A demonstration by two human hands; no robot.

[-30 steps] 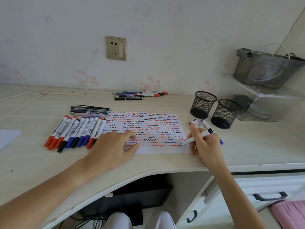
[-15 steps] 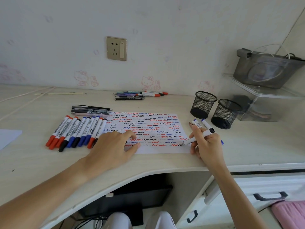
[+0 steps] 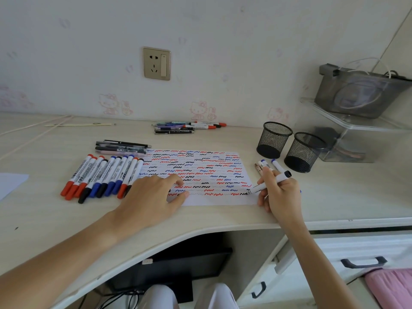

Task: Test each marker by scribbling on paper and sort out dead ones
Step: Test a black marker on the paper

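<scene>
Head view | right hand gripping black marker, tip now further right along paper bottom row, fresh black squiggle = working | left hand flat, open, pressing paper

Print on the marker barrels is too small to read.

The right hand hides part of the blue markers behind it.

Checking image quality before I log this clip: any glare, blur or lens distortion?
Head view: soft even daylight, no glare on the paper; wide-angle bending curves the desk edge; the right hand and its marker are sharp.
</scene>
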